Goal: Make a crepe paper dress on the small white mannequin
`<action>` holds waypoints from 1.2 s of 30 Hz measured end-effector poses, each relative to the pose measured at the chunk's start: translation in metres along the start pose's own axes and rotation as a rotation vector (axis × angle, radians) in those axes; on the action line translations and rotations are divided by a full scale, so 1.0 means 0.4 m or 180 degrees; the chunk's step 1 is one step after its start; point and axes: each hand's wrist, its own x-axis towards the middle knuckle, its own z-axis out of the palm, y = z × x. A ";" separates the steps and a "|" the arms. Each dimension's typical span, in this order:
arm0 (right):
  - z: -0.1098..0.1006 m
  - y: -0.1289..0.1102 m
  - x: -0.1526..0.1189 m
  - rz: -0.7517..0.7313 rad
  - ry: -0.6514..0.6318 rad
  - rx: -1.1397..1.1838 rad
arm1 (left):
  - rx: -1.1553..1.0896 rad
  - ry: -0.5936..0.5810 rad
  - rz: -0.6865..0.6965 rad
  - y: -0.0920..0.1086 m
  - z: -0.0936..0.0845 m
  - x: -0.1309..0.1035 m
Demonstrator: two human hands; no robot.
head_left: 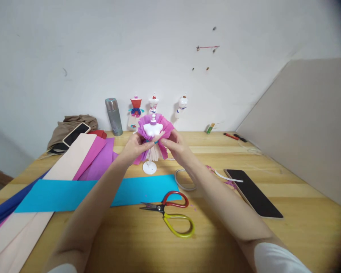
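Observation:
A small white dress-form mannequin stands upright on its round base, wrapped in ruffled pink and purple crepe paper with a pale pleated skirt. A narrow blue band crosses its waist. My left hand grips the waist from the left, thumb pressed on the band. From the right, my right hand pinches the same waist, its thumb close to the left one. The fingers behind the crepe paper are hidden. Scissors with red and yellow handles lie open in front.
Blue crepe paper crosses the table over pale and purple sheets. A tape ring and a black tablet-like slab lie right. Behind stand a flask and dressed mannequins. A phone rests on brown cloth.

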 end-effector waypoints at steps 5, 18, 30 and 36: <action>-0.034 -0.059 0.046 0.0070 0.0689 -0.0144 | 0.0069 0.0005 -0.0101 -0.006 -0.006 0.003; -0.014 -0.136 0.146 -0.0250 0.0405 -0.2105 | 0.0045 0.0123 -0.0108 -0.007 -0.005 0.007; -0.021 -0.164 0.146 -0.0789 -0.0105 -0.2183 | 0.0214 0.0036 -0.0066 -0.005 0.004 0.010; -0.024 -0.160 0.154 -0.0760 0.0034 -0.2086 | 0.0216 0.0017 -0.0136 0.005 0.013 0.007</action>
